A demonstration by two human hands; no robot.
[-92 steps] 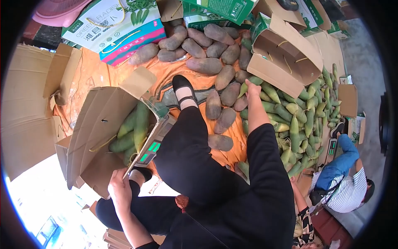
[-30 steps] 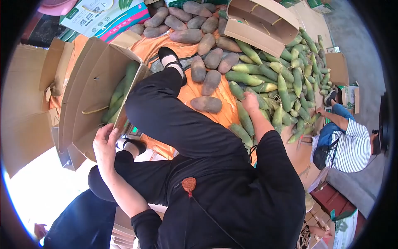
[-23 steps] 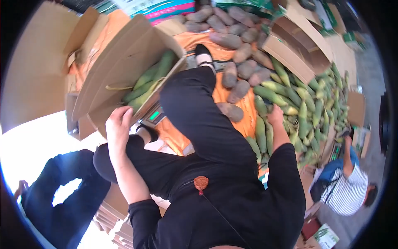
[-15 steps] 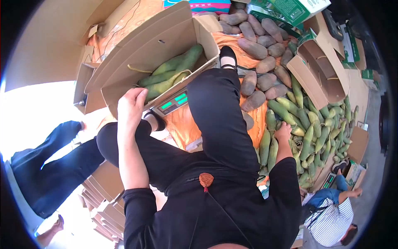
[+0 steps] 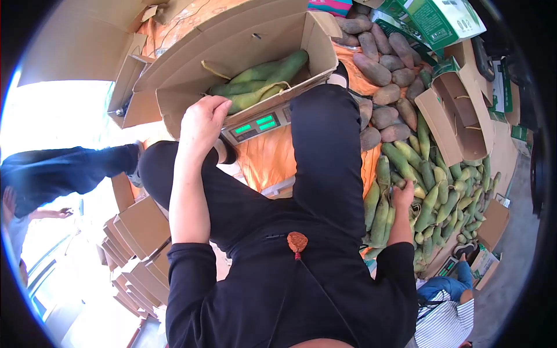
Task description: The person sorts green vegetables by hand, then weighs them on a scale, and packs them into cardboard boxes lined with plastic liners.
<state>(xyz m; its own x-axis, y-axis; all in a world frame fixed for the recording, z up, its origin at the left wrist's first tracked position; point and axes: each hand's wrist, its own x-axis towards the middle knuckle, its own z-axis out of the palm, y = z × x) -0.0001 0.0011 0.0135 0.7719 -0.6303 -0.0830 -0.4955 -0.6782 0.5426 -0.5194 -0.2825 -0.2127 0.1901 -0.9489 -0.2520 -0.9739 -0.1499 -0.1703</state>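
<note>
My left hand (image 5: 203, 123) is closed on the near rim of an open cardboard box (image 5: 232, 49), thumb and fingers pinched together. Several long green radishes (image 5: 264, 79) lie inside the box. Below its near side shows a scale (image 5: 259, 123) with lit green digits. Off to the right, my right hand (image 5: 402, 196) is down in a big heap of green radishes (image 5: 447, 194). Its fingers curl around one green radish (image 5: 398, 178), and the fingertips are partly hidden.
Brownish-purple roots (image 5: 386, 94) lie on orange sheeting (image 5: 267, 162) beyond my knee. A smaller open box (image 5: 455, 110) rests against the heap. Folded cartons (image 5: 142, 229) stack at lower left. One person in dark trousers (image 5: 64, 174) is at left, another in stripes (image 5: 444, 319) at lower right.
My view has shifted, so the box and scale sit further right. My right hand stays at the radish heap, my left at the box rim. The dark-trousered person at left has changed posture.
</note>
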